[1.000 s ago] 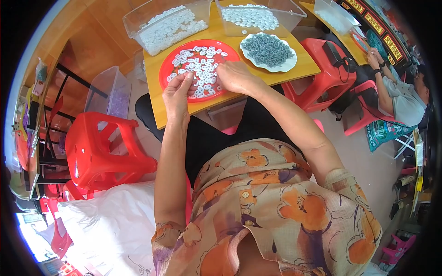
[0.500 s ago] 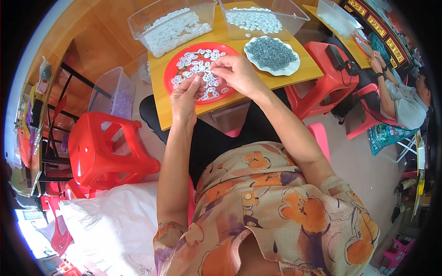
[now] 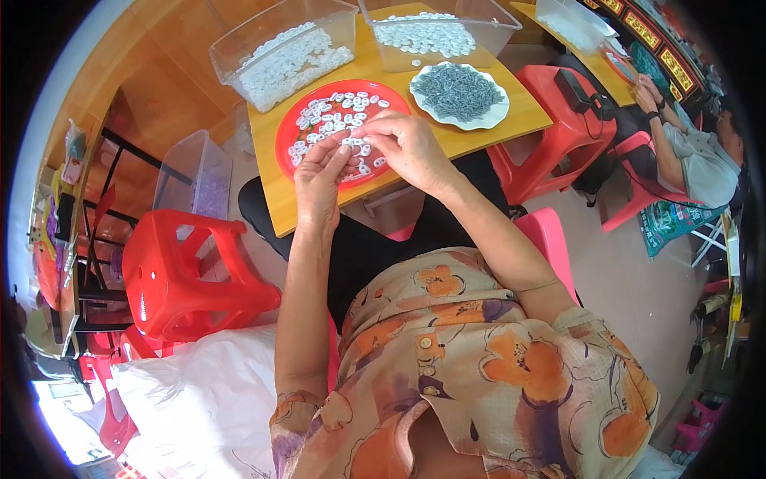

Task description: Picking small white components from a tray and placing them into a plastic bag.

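1. In the head view, work partway along is suggested: many small white pieces [image 3: 313,108] are left loose on a round red plate [image 3: 284,145], near the left edge of the surface [image 3: 519,116] and close to its near edge.
2. Over the plate, the left hand [image 3: 321,177] and right hand [image 3: 408,150] are brought together, fingertips almost meeting. The fingers of each are drawn in close; a white piece is seen between the hands, but whether it is gripped cannot be told.
3. What has been done to any single piece cannot be made out. Whether the white contents of the two clear boxes along the far edge are finished or waiting cannot be told either.
4. The white pieces are oval and flattish, with darker middles; the red plate is glossy.
5. Toward the right corner, thin, dull grey slivers [image 3: 457,91] are heaped on a white scalloped dish [image 3: 488,122], seemingly plentiful.
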`<state>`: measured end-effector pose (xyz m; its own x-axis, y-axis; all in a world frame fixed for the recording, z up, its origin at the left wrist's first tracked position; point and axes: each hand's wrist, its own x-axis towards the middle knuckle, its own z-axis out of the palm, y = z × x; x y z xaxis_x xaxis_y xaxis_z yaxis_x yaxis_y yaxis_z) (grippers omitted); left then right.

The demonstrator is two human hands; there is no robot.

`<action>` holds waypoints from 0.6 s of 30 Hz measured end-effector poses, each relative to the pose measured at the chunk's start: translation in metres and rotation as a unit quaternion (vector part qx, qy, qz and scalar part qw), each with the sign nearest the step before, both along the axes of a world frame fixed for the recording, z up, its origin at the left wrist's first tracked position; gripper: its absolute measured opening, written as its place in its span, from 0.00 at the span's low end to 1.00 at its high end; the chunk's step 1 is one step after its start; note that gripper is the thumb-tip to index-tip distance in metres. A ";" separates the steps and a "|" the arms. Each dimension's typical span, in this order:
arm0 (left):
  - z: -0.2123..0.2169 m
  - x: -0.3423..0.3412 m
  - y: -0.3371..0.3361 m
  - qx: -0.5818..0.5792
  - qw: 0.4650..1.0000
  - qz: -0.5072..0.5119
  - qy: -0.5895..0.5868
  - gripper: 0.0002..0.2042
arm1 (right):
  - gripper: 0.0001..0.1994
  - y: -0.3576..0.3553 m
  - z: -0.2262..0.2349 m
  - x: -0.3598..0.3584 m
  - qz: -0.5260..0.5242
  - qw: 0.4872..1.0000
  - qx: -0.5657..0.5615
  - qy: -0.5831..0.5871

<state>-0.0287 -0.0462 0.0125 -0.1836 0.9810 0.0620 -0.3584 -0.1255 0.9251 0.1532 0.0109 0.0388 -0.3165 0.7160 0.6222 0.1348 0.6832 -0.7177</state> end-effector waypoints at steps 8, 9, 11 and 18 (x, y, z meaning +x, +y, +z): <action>0.003 0.004 -0.002 0.015 1.000 0.005 0.018 0.15 | 0.11 -0.007 -0.001 -0.004 0.045 0.996 -0.064 0.032; 0.004 0.005 -0.002 0.016 1.000 0.003 0.018 0.15 | 0.12 -0.007 -0.001 -0.004 0.048 0.996 -0.069 0.033; 0.004 0.006 -0.003 0.012 1.000 0.007 0.014 0.15 | 0.12 -0.008 0.001 -0.002 0.049 0.995 -0.077 0.032; 0.001 0.003 -0.002 0.012 1.000 0.001 0.004 0.15 | 0.11 -0.006 0.000 -0.001 0.062 0.988 -0.131 0.053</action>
<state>-0.0255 -0.0480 0.0131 -0.1857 0.9787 0.0870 -0.3500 -0.1486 0.9249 0.1525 0.0045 0.0384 -0.3557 0.8167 0.4543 -0.0239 0.4780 -0.8780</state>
